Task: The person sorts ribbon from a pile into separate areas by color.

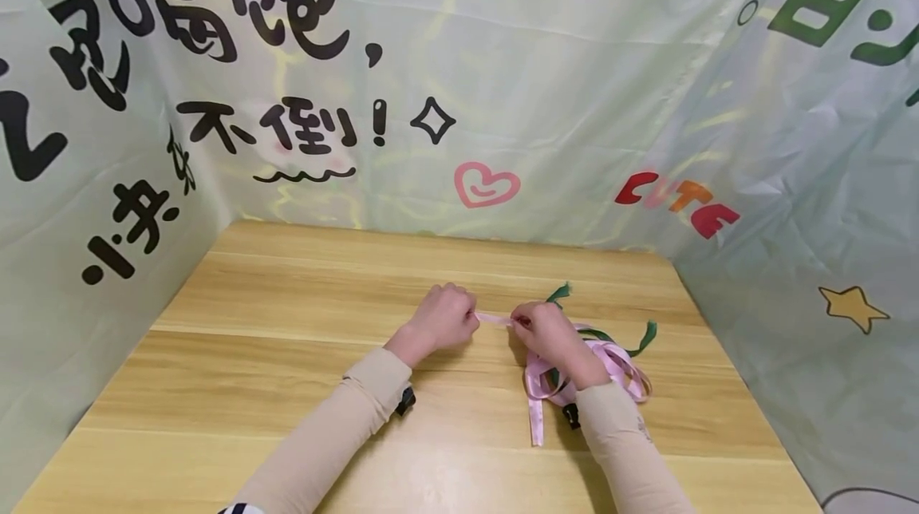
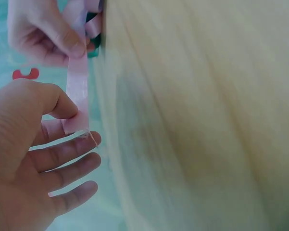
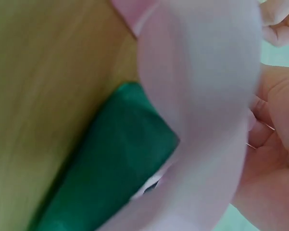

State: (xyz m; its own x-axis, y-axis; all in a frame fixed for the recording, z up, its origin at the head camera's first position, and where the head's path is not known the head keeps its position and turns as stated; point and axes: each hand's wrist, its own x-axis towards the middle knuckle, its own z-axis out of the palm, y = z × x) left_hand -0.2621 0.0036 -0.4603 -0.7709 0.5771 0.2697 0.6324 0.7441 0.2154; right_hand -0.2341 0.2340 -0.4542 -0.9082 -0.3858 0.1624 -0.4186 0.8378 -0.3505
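Between both hands runs a short stretch of pink ribbon (image 1: 494, 318). My left hand (image 1: 443, 317) pinches its frayed end between thumb and index finger; in the left wrist view the other fingers of that hand (image 2: 19, 139) spread out below. A little further along, my right hand (image 1: 549, 330) pinches the same ribbon (image 2: 77, 79) with its thumb on top. Under and beside the right wrist lies a loose, looped pile of pink ribbon, tangled with a green ribbon (image 1: 641, 338). Close in the right wrist view, a pink loop (image 3: 207, 96) and the green ribbon (image 3: 110, 159) hide part of the right hand (image 3: 274, 144).
The wooden table (image 1: 287, 386) extends around the hands, with a printed cloth (image 1: 560, 99) standing along its back and sides. One pink ribbon tail (image 1: 536, 422) hangs toward the table's front. Dark wrist cameras sit under both sleeves.
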